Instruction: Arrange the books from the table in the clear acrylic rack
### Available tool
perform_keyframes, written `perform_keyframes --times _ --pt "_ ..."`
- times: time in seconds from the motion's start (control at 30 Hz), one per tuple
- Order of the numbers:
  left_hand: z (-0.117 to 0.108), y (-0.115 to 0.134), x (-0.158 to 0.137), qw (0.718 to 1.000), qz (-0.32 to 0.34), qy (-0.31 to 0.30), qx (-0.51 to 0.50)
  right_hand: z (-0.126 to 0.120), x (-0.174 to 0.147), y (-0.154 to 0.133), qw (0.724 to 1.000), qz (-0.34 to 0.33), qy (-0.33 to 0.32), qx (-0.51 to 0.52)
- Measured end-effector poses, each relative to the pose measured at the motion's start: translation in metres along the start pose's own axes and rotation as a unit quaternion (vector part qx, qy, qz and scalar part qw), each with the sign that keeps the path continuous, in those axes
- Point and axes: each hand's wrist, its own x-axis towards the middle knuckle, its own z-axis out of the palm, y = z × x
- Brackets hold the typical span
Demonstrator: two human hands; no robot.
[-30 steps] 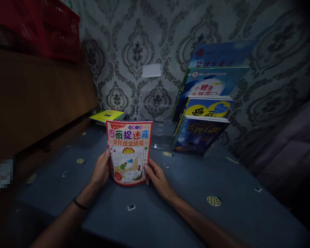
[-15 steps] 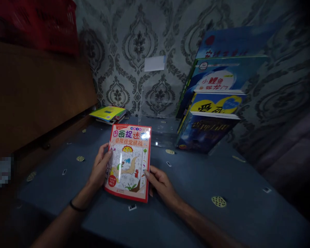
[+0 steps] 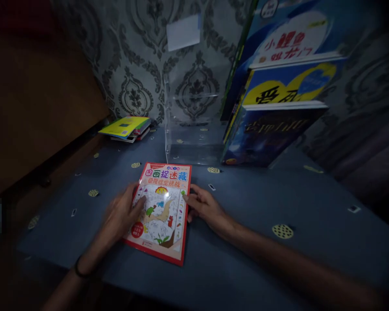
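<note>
A red-bordered children's picture book (image 3: 164,216) with a sun and animals on its cover lies low over the table, its front facing up. My left hand (image 3: 125,211) grips its left edge, thumb on the cover and fingers out of sight underneath; the hand is slightly blurred. On the opposite edge, my right hand (image 3: 205,209) pinches the book with the thumb on top. Beyond the book stands a clear acrylic rack (image 3: 194,153), with a white label (image 3: 183,32) at its top.
To the right, several upright books, among them a dark blue book (image 3: 269,138) and a blue-yellow one (image 3: 288,84), stand in tiers. A small stack of books (image 3: 126,128) with a yellow cover lies back left. A brown wooden panel (image 3: 35,108) borders the blue patterned tablecloth (image 3: 246,268) on the left.
The view has tipped down and closer. The book has gone from tilted up to lying flatter, nearer the tabletop, with both hands still on its edges.
</note>
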Motion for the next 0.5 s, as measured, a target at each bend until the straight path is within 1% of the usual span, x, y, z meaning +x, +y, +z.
perform_keyframes --times 0.03,0.07,0.13,0.23,0.3,0.37,0.43,0.5 --pt "0.0 0.002 -0.001 0.997 0.031 0.002 0.077 -0.002 0.001 -0.001 1.0 0.011 -0.003 0.003" --pt "0.001 0.004 -0.001 0.989 0.064 0.001 0.134 -0.003 0.002 -0.002 1.0 0.022 -0.007 0.007" --pt "0.007 0.007 0.002 0.975 0.128 -0.011 0.183 -0.006 0.003 -0.002 0.999 0.036 -0.012 0.017" --pt "0.022 0.015 0.007 0.963 0.203 -0.029 0.172 -0.008 0.003 -0.003 0.999 0.038 -0.021 0.031" --pt "0.031 0.024 0.006 0.959 0.234 -0.046 0.154 -0.008 0.001 -0.004 0.998 0.036 -0.029 0.048" --pt "0.037 0.036 -0.001 0.951 0.263 -0.079 0.141 -0.009 0.001 -0.005 0.996 0.037 -0.036 0.07" --pt "0.039 0.049 -0.011 0.937 0.296 -0.118 0.141 -0.01 0.001 -0.005 0.995 0.035 -0.038 0.087" --pt "0.04 0.059 -0.022 0.925 0.319 -0.142 0.151 -0.011 0.002 -0.004 0.994 0.032 -0.037 0.092"
